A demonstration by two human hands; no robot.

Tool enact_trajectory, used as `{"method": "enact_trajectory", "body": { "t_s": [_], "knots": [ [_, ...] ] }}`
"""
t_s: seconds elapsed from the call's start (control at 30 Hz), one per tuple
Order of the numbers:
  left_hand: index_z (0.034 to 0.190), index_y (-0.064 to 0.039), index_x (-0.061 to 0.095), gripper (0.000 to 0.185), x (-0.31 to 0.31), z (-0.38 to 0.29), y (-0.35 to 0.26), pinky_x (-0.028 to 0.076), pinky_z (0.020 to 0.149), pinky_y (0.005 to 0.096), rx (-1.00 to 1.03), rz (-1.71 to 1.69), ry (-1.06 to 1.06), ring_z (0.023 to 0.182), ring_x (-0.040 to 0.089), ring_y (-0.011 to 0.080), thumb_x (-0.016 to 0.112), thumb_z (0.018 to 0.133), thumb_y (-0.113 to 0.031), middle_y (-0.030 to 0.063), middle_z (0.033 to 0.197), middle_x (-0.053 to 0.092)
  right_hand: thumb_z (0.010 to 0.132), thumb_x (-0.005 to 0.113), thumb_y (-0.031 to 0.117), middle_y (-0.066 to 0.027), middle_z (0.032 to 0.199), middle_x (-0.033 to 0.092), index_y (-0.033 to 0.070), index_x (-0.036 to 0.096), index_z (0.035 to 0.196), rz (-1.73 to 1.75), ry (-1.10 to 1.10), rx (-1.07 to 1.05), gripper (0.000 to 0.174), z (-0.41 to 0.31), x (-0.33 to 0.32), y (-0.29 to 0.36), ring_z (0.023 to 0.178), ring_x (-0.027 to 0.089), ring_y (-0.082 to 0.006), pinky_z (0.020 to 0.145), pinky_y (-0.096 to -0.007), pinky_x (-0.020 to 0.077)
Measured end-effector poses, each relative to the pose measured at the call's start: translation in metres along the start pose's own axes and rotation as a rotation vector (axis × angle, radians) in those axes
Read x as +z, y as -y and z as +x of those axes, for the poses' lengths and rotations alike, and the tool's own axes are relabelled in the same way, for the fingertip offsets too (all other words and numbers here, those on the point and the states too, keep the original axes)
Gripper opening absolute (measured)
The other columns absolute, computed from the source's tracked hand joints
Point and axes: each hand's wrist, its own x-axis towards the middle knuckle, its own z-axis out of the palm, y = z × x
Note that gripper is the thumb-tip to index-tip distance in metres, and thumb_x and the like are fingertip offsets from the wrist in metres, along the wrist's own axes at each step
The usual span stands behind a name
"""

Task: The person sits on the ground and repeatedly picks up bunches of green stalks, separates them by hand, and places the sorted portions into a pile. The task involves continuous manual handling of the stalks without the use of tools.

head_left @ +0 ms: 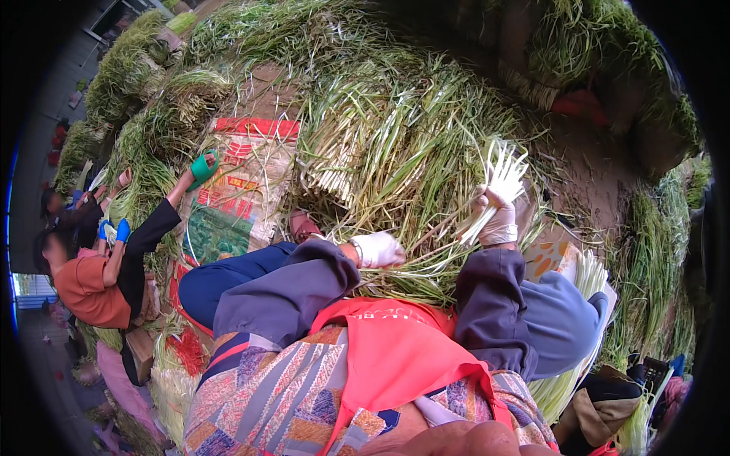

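Observation:
My right hand [497, 219], in a thin whitish glove, grips a small bunch of pale-stemmed allium stalks [505, 171], their white ends fanned upward. My left hand [379, 249], also gloved, hovers over my lap with its fingers curled and blurred. Thin stalks lie between the two hands, but I cannot tell whether the left fingers hold any. Loose green leaves [422, 279] cover the red apron [393, 347] at my lap. Just beyond my hands spreads a large heap of long green stalks [393, 131], with a row of pale stem ends [333, 179] facing me.
A printed woven sack [251, 188] lies flat at the left. Beside my right knee, cleaned white stems [590, 273] rest by a patterned box [544, 259]. A person in an orange top [94, 285] with blue gloves sits at the left, among more stalk heaps [122, 71].

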Motion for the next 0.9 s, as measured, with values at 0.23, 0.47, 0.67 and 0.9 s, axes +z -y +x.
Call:
{"method": "enact_trajectory", "body": {
  "t_s": [0.23,0.47,0.67,0.9],
  "knots": [
    [0.109,-0.019,0.062,0.037,-0.025,-0.044,0.026,0.048,0.075,0.0318,-0.366,0.348,-0.103,0.082,0.063,0.0266,0.046,0.079,-0.005,0.0130,0.101,0.063,0.081,0.051,0.004,-0.0101,0.080,0.057,0.004,0.042,0.124,-0.147,-0.046,-0.026,0.043,0.001,0.007,-0.005,0.060,0.051,-0.0131,0.049,-0.0219,0.0433],
    [0.102,-0.006,0.062,0.029,-0.047,0.011,-0.066,0.049,0.066,0.0258,0.111,-0.354,-0.921,0.072,0.062,0.0134,0.066,0.078,-0.022,0.0060,0.085,0.066,0.079,0.052,0.004,-0.0096,0.081,0.058,0.004,0.040,0.127,-0.240,0.033,-0.028,0.049,-0.004,0.027,-0.040,0.062,0.052,-0.0123,0.050,-0.0209,0.0439],
    [0.095,0.001,0.063,0.017,-0.040,0.014,-0.060,0.048,0.064,0.0223,0.115,-1.098,-0.916,0.068,0.061,0.0108,0.060,0.083,-0.012,0.0055,0.082,0.065,0.079,0.051,0.003,-0.0103,0.080,0.058,0.002,0.034,0.131,-0.258,-0.018,-0.092,0.055,-0.006,0.032,-0.056,0.059,0.051,-0.0123,0.050,-0.0207,0.0413],
    [0.094,-0.001,0.064,0.016,-0.031,0.002,-0.048,0.047,0.070,0.0228,0.117,-0.966,-1.076,0.076,0.059,0.0089,0.063,0.081,-0.011,0.0055,0.086,0.066,0.078,0.051,0.002,-0.0123,0.080,0.058,0.002,0.036,0.128,-0.214,-0.069,-0.038,0.053,-0.003,0.033,-0.073,0.058,0.052,-0.0143,0.047,-0.0216,0.0420]
  ]
}}
